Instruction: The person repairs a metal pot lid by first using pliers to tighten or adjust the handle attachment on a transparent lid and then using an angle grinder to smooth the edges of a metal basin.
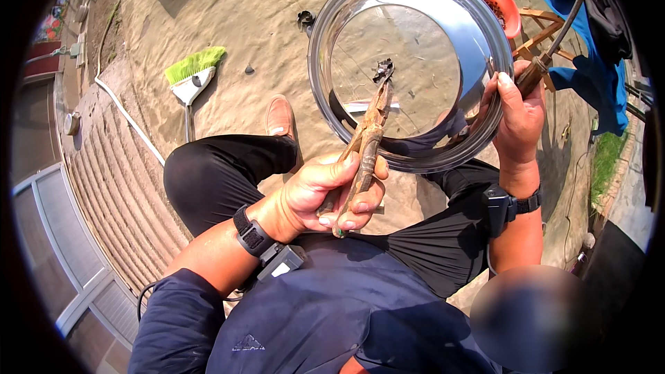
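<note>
My left hand [332, 194] is closed round the handles of rusty, worn pliers [374, 121]. Their jaws reach over a shiny round metal basin [329, 114], and a small dark crumpled piece [383, 69] shows at the tips; whether they grip it I cannot tell. At the basin's right side, my right hand [516, 111] pinches the rim between thumb and fingers. That same hand also holds a tool with a wooden handle [532, 79] and a long dark rod pointing up and right; its far end is unclear. The basin tilts above my knees, mirroring its surroundings.
Behind the basin stands an orange bowl [509, 10] of small dark bits by a wooden stand [544, 28] with blue cloth [596, 90]. A green-bristled broom [194, 76] lies left, near a pale hose [131, 114]. Another black scrap [305, 19] lies on the ground sheet.
</note>
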### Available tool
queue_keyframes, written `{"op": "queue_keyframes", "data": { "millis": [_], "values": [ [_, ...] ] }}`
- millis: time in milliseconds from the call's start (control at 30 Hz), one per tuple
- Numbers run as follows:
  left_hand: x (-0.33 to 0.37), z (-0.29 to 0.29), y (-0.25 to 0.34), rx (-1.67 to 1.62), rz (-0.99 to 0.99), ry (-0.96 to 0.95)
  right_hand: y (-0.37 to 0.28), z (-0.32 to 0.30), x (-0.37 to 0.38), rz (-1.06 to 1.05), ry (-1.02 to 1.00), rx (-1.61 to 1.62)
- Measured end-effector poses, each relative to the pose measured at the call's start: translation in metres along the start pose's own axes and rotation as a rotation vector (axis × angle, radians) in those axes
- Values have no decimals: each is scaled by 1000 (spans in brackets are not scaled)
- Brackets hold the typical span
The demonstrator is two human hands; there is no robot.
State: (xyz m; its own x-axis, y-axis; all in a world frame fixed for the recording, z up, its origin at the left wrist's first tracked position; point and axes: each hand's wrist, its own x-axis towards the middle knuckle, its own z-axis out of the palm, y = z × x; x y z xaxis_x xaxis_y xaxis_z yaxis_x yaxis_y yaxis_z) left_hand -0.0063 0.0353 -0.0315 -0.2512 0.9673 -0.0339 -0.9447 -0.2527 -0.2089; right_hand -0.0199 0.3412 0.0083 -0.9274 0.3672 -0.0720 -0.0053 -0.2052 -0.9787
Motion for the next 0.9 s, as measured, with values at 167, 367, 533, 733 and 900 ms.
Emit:
{"op": "queue_keyframes", "data": {
  "millis": [167, 367, 533, 733, 900],
  "values": [
    [17, 3, -18, -65, 97, -67, 0, 9, -4, -71, 4, -105],
    [9, 15, 3, 352, 64, 327, 2, 6, -1, -20, 19, 2],
    [-5, 24, 12, 974, -23, 672, 1, 9, 0, -12, 64, -38],
    [-7, 9, 37, 2577, 302, 1027, 3, 16, -3, -138, 60, -264],
    [14, 4, 40, 2664, 235, 1284, 6, 31, -3, -181, 77, -308]
  ]
}}
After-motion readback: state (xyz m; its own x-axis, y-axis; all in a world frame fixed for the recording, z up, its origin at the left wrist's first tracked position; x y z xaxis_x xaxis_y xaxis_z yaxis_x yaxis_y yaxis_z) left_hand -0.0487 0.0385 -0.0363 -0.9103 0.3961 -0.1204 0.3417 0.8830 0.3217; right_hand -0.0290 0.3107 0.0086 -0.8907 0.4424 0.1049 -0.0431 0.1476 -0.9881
